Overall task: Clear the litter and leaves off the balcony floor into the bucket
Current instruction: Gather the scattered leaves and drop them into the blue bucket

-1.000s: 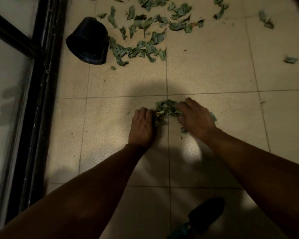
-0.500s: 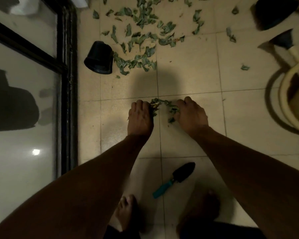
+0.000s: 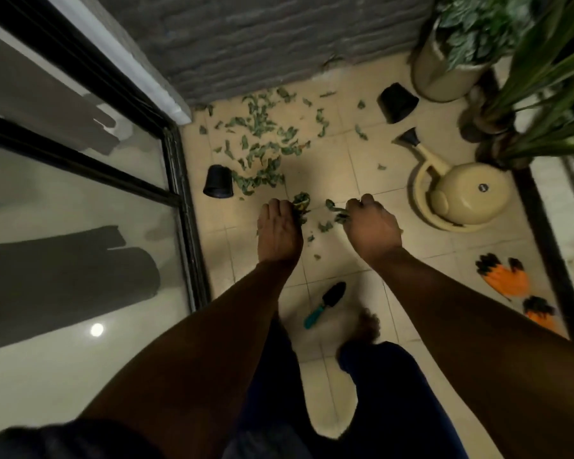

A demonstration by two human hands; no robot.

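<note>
Both hands clutch leaves: left hand [image 3: 279,233], right hand [image 3: 371,226]; trowel [image 3: 327,303], watering can [image 3: 461,193] nearby.

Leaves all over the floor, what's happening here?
A person is picking up fallen leaves by hand. The left hand holds a clump of leaves, and the right hand holds another bunch. A few bits lie on the tiles between the hands. Many scattered leaves remain on the floor near a tipped black pot. A watering can sits at the right.

Matt beige floor tiles [image 3: 332,167], glossy glass door [image 3: 73,233], smooth plastic watering can [image 3: 461,190]
</note>
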